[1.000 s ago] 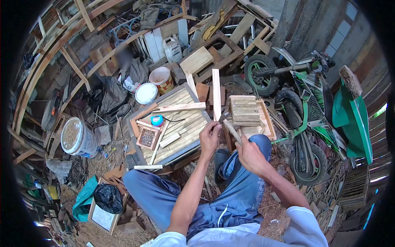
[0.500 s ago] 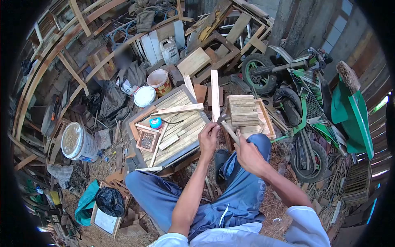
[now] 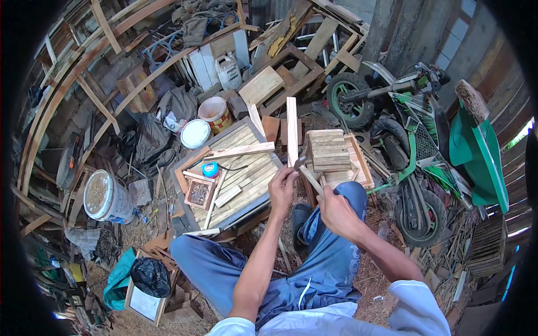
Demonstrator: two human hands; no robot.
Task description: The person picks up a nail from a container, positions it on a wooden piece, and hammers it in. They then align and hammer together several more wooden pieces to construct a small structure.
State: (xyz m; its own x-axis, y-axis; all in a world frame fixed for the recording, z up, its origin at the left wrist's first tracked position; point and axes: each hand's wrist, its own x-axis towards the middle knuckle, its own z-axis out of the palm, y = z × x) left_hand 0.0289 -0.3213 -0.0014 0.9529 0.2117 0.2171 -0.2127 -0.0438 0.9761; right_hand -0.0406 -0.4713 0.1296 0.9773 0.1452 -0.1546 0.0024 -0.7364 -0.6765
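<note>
Near the middle of the frame, the person's left hand (image 3: pixel 282 187) has its thumb and fingertips drawn together at the lower end of a pale wooden strip (image 3: pixel 292 129); whether they pinch the strip itself or something small against it cannot be told. The strip runs from there up towards the upper middle of the frame. Just right of it, the right hand (image 3: pixel 338 213) is wrapped round the wooden handle of a hammer (image 3: pixel 311 180), whose dark head lies close to the left fingertips at the strip's lower end; whether the head touches the strip is too small to tell. Both hands are above the person's blue trousers (image 3: pixel 330 257), the right one beside the raised knee. Right of the strip stands a slatted wooden box (image 3: pixel 328 151), with a shallow wooden frame just beside it on the right. Left of centre is a slatted tabletop (image 3: pixel 255 178) with a grey border, lying aslant. On it are a long batten (image 3: pixel 240 150) across the upper part, a short wooden block (image 3: pixel 228 196), a round blue container (image 3: pixel 210 169) and, just below that, a small square wooden tray (image 3: pixel 199 192) holding small bits too fine to make out. A white bucket (image 3: pixel 122 204) stands at the left of the frame, a black plastic bag (image 3: pixel 150 277) lies at the lower left, and a green motorbike (image 3: pixel 416 147) fills the right.
</note>
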